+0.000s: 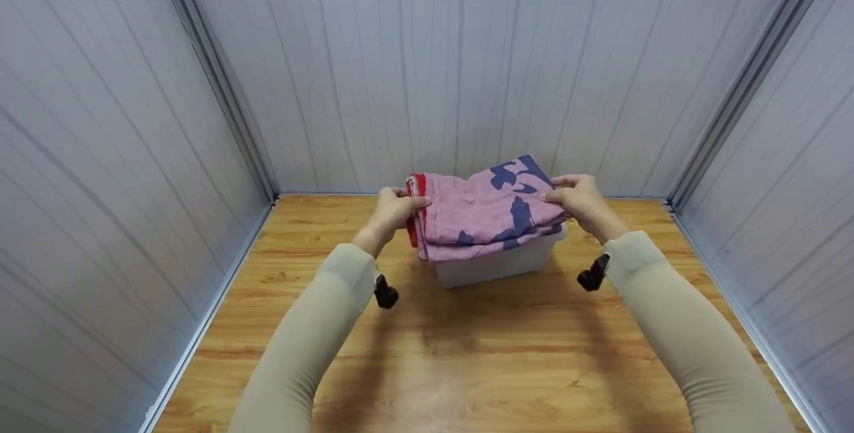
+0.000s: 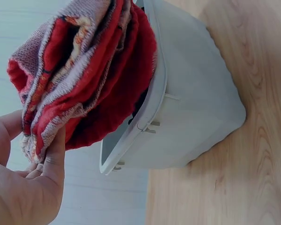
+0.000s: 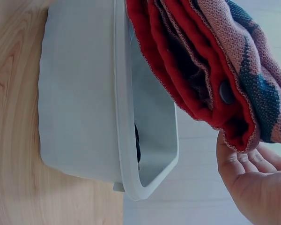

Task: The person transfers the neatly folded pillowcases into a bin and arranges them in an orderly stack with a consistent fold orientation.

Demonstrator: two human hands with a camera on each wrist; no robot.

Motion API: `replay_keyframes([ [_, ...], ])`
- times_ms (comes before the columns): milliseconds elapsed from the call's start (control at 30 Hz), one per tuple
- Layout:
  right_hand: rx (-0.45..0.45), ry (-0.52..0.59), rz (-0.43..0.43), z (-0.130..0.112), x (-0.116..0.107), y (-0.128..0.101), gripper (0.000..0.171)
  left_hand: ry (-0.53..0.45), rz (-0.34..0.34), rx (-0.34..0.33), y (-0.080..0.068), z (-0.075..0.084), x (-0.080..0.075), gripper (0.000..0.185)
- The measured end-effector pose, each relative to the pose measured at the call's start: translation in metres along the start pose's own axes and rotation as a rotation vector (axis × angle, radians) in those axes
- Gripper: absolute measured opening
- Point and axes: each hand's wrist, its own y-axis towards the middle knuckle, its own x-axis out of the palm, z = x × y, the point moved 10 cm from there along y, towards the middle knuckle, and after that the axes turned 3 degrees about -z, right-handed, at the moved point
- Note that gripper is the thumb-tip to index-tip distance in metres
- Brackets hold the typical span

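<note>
Head view: your left hand and right hand pinch opposite ends of folded pink garment, keeping it level above white bin.
Left wrist: thumb clamps red lining.
Right wrist: fingers support fold, bin below.

We take this for a purpose-built recording booth rather than a home or shop. Pale ribbed panel walls close us in on three sides, joined at the two far corners by metal corner strips that run down to the desk. The desk is light wood-grain laminate, and its left, right and far edges butt straight against the panels, edged with a thin metal rail. We see only a white plastic bin near the far edge, and nothing domestic on the walls.
</note>
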Motion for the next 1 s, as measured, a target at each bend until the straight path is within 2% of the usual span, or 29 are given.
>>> replay_keyframes([
  [233,0.012,-0.052,0.029,0.005,-0.001,0.012,0.063,-0.032,-0.019,-0.025,0.012,-0.006,0.007,0.039],
  [367,0.014,-0.072,0.063,0.008,-0.002,0.017,0.061,-0.014,-0.011,-0.025,0.017,-0.008,0.01,0.046],
  [700,-0.006,-0.058,0.141,0.013,-0.003,0.026,0.056,0.035,0.092,0.004,0.023,-0.006,0.014,0.05],
  [1000,-0.035,-0.08,0.202,0.023,-0.005,0.029,0.052,0.018,0.147,0.044,0.027,-0.009,0.02,0.047],
])
